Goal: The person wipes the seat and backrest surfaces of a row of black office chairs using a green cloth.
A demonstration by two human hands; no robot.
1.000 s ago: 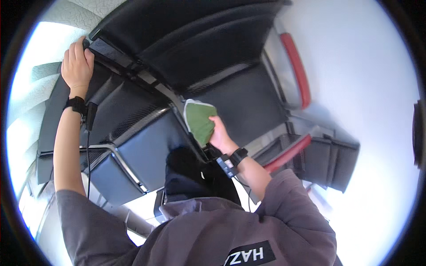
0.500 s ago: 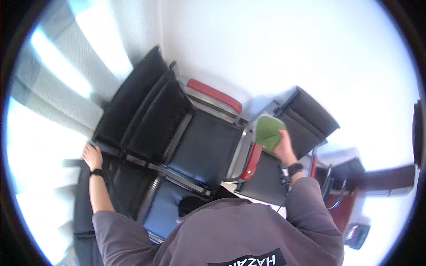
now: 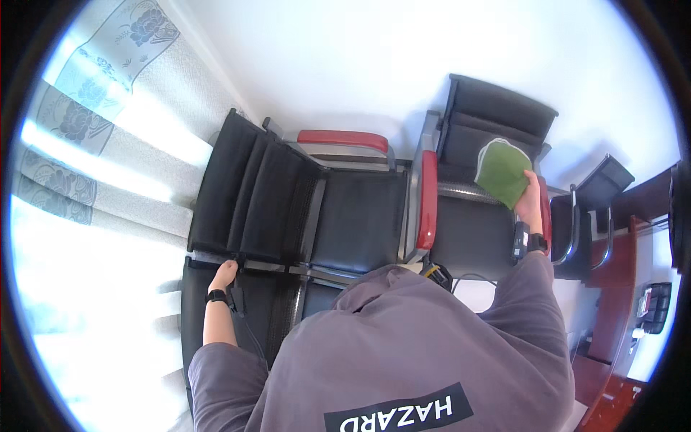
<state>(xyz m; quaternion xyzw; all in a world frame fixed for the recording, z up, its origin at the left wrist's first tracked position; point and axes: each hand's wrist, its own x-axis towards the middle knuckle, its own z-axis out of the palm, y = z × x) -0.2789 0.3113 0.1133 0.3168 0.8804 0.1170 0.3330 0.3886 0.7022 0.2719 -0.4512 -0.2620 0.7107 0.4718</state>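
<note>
My right hand grips a green cloth with a pale edge. The cloth is held up over the black chair on the right, covering part of its backrest. On the other side, my left hand is closed at the gap between two black seat backs of the joined chairs. What its fingers hold, if anything, is hidden. Each wrist has a black band, and a small dark device with a cable is by each forearm.
Red-topped armrests stand between the seats. A patterned pale curtain hangs at the left, beside the backrests. A white wall runs behind. Further right are another black chair with metal arms and a reddish-brown desk.
The view has turned. My left hand, earlier spread on the backrest edge, is now closed at the gap. The right hand has carried the green cloth rightward, from the armrest to the right chair.
</note>
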